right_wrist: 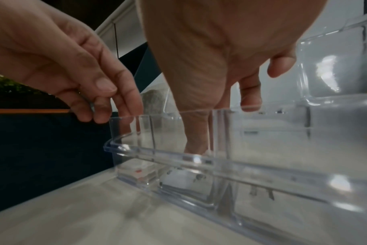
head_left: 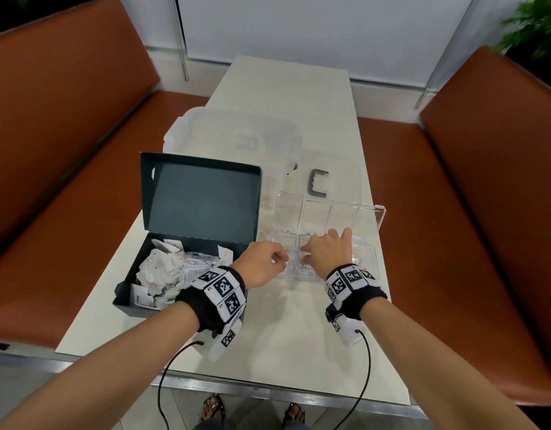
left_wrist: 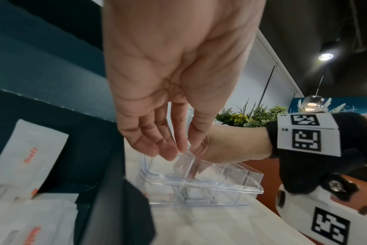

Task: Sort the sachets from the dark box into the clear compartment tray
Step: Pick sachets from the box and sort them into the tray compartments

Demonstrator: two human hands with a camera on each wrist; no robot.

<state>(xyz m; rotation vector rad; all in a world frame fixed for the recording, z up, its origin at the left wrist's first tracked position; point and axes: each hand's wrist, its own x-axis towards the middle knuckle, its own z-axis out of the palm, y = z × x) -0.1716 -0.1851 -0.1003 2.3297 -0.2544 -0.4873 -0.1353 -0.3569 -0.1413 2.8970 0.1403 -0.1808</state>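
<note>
The dark box point(head_left: 125, 301) stands open at the left, its lid point(head_left: 203, 200) raised, with several white sachets point(head_left: 165, 271) heaped inside. To its right lies the clear compartment tray point(head_left: 365, 254), also seen as tray point(left_wrist: 230, 190) and tray point(right_wrist: 262, 167). My left hand point(head_left: 283, 260) hovers over the near-left compartment with relaxed fingers point(left_wrist: 168, 150) and holds nothing I can see. A red-printed sachet point(right_wrist: 139, 172) lies in that compartment. My right hand point(head_left: 320, 246) reaches into the neighbouring compartment, its thumb point(right_wrist: 195, 142) down on a white sachet point(right_wrist: 178, 180).
A clear plastic bin point(head_left: 237, 135) lies behind the box, and a grey C-shaped handle point(head_left: 317, 183) sits behind the tray. Brown benches point(head_left: 66, 119) flank the narrow pale table point(head_left: 299, 88). The table's metal front edge point(head_left: 237, 386) is close to me.
</note>
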